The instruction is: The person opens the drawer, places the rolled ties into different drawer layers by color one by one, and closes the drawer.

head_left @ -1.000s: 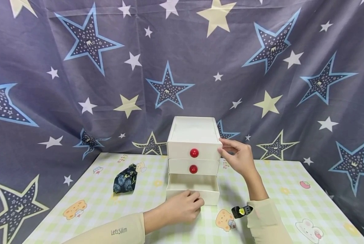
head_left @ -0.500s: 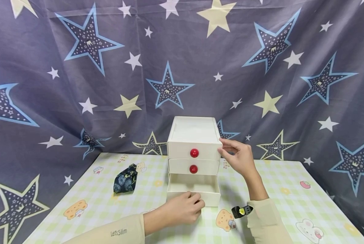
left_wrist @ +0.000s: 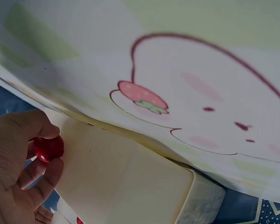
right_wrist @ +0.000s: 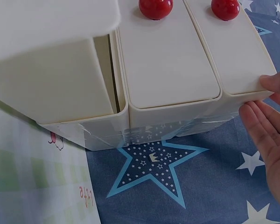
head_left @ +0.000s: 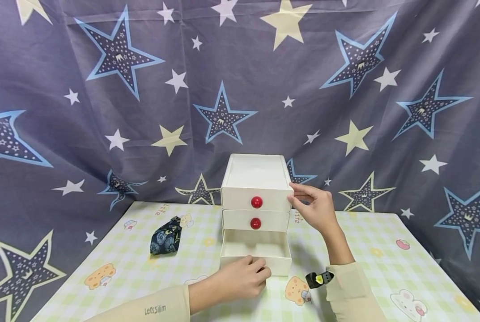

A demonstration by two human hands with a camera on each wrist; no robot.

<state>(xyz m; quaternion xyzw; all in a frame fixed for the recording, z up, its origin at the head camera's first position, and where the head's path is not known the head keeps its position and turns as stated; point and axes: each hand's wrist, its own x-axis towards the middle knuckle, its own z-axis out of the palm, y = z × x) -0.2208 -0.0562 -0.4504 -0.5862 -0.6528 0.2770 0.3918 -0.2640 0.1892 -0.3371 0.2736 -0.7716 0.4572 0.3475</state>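
A white cabinet [head_left: 257,171] with three stacked drawers stands on the table. Its bottom drawer [head_left: 281,265] is pulled out toward me, and its visible inside is bare. My left hand [head_left: 240,278] pinches that drawer's red knob [left_wrist: 48,148] between thumb and fingers, which the left wrist view shows; in the head view the hand hides it. My right hand [head_left: 313,206] grips the cabinet's upper right front corner, thumb on the front face and fingers along the side. The middle drawer [head_left: 233,220] and top drawer [head_left: 235,198] are closed.
Left of the cabinet lies a dark, patterned piece of fabric [head_left: 165,237]. A green-checked cloth [head_left: 123,268] with cartoon prints covers the table. Behind the table hangs a grey-blue curtain [head_left: 256,67] with stars. A black device [head_left: 319,279] sits at my right cuff.
The bottom drawer has slid slightly farther out toward me, with my left hand moving along with it. My right hand has stayed at the cabinet's corner.
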